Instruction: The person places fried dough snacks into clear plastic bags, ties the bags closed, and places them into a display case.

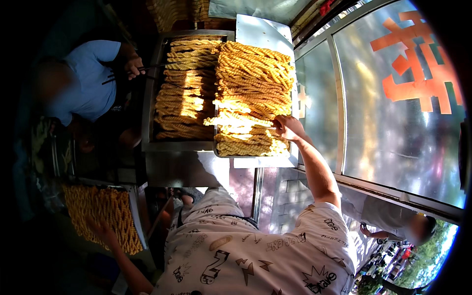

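Observation:
My right hand (289, 127) pinches the right end of a sunlit fried dough twist (239, 121). This twist lies across the piled rows of golden dough twists (254, 77) on a metal tray (215, 152), and its left end juts past the tray's edge. Bright glare hides part of the grip. In shadow at lower left, my left hand (100, 231) is over a second tray (137, 215) packed with browner dough twists (97, 210). Its fingers are dim, and I cannot tell whether they hold anything.
Left of the piled tray, a metal-rimmed vat (147, 110) holds more dough twists. Another person (96, 70) reaches over it with long chopsticks (158, 67). A framed glass window (368, 140) bounds the right side. Someone in grey (383, 214) is beyond it.

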The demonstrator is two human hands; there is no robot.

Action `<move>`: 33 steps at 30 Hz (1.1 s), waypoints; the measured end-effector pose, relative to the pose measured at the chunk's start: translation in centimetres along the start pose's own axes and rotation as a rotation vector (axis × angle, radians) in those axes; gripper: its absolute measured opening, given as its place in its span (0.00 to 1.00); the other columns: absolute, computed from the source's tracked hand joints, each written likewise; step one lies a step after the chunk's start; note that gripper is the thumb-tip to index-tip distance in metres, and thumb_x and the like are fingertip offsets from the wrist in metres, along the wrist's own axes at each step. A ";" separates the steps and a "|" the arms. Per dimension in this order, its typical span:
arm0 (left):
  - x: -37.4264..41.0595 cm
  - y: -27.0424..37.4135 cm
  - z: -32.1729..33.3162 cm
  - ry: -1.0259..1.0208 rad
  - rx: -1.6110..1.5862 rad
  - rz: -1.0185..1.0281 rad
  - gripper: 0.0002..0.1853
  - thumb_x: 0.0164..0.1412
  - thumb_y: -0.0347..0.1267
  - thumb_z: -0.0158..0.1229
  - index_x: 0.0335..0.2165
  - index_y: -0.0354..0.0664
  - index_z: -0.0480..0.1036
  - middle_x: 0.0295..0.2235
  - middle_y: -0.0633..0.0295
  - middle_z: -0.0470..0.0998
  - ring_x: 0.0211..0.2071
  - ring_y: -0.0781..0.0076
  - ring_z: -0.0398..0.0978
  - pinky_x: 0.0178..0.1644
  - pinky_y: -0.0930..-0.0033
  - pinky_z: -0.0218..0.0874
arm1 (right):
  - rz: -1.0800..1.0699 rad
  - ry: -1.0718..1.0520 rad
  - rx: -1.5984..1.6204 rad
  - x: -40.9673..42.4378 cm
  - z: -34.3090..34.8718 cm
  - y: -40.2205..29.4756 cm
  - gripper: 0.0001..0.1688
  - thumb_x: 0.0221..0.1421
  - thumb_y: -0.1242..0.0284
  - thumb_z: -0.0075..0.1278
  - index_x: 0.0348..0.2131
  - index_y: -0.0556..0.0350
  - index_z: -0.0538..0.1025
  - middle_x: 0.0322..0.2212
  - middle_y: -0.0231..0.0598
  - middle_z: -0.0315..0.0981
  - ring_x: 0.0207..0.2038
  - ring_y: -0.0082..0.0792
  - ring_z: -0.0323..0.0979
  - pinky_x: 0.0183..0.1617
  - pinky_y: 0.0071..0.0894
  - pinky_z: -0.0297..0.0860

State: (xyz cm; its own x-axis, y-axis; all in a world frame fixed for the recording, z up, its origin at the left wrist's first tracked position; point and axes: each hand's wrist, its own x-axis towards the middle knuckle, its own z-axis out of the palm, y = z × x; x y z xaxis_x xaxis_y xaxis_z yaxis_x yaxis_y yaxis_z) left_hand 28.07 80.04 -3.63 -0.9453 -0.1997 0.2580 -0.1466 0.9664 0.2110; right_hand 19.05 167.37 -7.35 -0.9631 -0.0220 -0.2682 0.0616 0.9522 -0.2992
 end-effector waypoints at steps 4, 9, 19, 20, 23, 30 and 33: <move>1.2 1.6 0.6 -0.003 -0.063 0.039 0.36 0.75 0.53 0.39 0.71 0.49 0.48 0.71 0.51 0.48 0.72 0.49 0.45 0.74 0.41 0.41 | -0.145 0.041 -0.069 2.5 -5.4 -0.5 0.10 0.53 0.67 0.55 0.36 0.48 0.76 0.30 0.41 0.77 0.35 0.49 0.76 0.40 0.49 0.72; 1.9 4.0 2.6 -0.037 -0.031 0.091 0.38 0.74 0.54 0.40 0.72 0.47 0.46 0.72 0.50 0.45 0.73 0.50 0.41 0.74 0.40 0.39 | -0.169 0.277 -0.158 7.9 -6.6 2.6 0.14 0.57 0.66 0.55 0.43 0.46 0.79 0.39 0.35 0.75 0.47 0.40 0.72 0.52 0.42 0.65; -0.1 6.3 1.9 -0.054 -0.046 0.181 0.37 0.74 0.56 0.38 0.71 0.51 0.48 0.72 0.53 0.45 0.73 0.50 0.41 0.72 0.35 0.44 | -0.053 0.594 -0.153 5.8 1.6 5.4 0.14 0.53 0.68 0.62 0.39 0.48 0.76 0.36 0.38 0.72 0.45 0.44 0.70 0.46 0.45 0.66; -0.1 6.8 2.0 -0.071 -0.060 0.132 0.38 0.74 0.57 0.38 0.71 0.51 0.48 0.72 0.53 0.45 0.73 0.50 0.42 0.72 0.35 0.45 | 0.002 0.512 -0.134 4.3 4.1 6.6 0.14 0.52 0.69 0.63 0.39 0.49 0.77 0.34 0.38 0.72 0.43 0.46 0.71 0.46 0.45 0.67; -1.3 6.9 1.7 -0.104 -0.061 0.019 0.38 0.74 0.58 0.37 0.72 0.52 0.47 0.72 0.54 0.45 0.73 0.50 0.42 0.72 0.36 0.45 | -0.009 0.449 -0.061 1.5 8.8 8.1 0.24 0.54 0.64 0.61 0.49 0.51 0.76 0.43 0.43 0.70 0.49 0.47 0.68 0.54 0.45 0.67; -1.1 6.8 1.7 -0.125 -0.060 -0.036 0.37 0.74 0.56 0.39 0.72 0.53 0.46 0.72 0.54 0.45 0.73 0.50 0.42 0.73 0.37 0.44 | 0.174 0.110 -0.105 0.6 7.7 6.8 0.29 0.52 0.70 0.57 0.54 0.50 0.74 0.49 0.44 0.68 0.57 0.49 0.64 0.61 0.50 0.63; 0.0 6.4 2.9 -0.087 -0.100 0.049 0.36 0.75 0.53 0.40 0.72 0.53 0.47 0.72 0.54 0.45 0.73 0.50 0.43 0.73 0.38 0.44 | 0.173 0.080 0.115 0.2 10.2 11.8 0.30 0.51 0.70 0.58 0.55 0.51 0.73 0.51 0.42 0.71 0.59 0.46 0.64 0.62 0.53 0.62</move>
State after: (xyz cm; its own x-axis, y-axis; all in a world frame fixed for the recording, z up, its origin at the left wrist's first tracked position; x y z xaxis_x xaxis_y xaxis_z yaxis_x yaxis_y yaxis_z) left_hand 26.31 86.70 -4.98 -0.9730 -0.1339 0.1882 -0.0743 0.9529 0.2940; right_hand 22.25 175.52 -20.28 -0.9530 0.1674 -0.2525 0.2529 0.8986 -0.3585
